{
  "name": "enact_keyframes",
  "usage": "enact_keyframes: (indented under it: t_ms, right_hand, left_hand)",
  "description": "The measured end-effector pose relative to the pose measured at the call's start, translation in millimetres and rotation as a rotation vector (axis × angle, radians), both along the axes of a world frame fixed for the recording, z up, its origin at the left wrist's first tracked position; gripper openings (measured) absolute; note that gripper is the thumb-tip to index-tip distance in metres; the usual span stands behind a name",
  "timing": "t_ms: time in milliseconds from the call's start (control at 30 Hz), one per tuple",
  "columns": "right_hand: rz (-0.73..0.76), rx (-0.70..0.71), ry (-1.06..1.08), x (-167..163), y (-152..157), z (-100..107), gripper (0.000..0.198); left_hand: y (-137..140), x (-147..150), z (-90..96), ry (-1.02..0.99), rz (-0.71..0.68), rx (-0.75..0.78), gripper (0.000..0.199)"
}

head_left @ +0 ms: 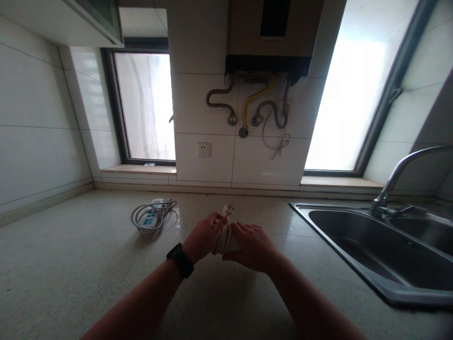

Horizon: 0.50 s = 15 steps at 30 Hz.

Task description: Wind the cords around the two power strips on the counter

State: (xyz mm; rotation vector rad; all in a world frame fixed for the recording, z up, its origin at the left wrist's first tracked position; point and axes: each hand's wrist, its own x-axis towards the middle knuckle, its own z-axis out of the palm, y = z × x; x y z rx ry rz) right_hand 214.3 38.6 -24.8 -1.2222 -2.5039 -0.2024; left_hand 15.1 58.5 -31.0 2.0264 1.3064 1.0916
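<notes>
Above the countertop, in the middle of the head view, my two hands hold a white power strip [235, 244] wrapped in several turns of its white power cord [222, 241]. My left hand [204, 237], with a black watch on the wrist, has its fingers closed on the cord near the plug [230, 209], whose prongs point up and right. Around the right side of the strip closes my right hand [252, 246]. Most of the strip is hidden by hands and cord, so its sockets cannot be seen.
A second power strip [150, 218] with blue sockets lies under its loosely coiled grey cord at left on the speckled countertop [88, 264]. At right is a steel sink [339, 236] with a faucet [396, 174]. A wall socket [204, 149] and a water heater [244, 28] are behind.
</notes>
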Motion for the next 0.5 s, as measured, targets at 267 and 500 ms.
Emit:
enact_keyframes:
  t_ms: [267, 500]
  right_hand:
    - [-0.081, -0.266, 0.277, 11, 18, -15, 0.062]
    - [0.214, -0.981, 1.077, 16, 32, -24, 0.069]
  left_hand:
    - [14, -15, -14.3, -0.179, -0.187, -0.11, 0.054]
    - [14, -22, -17.5, -0.164, -0.318, 0.225, 0.076]
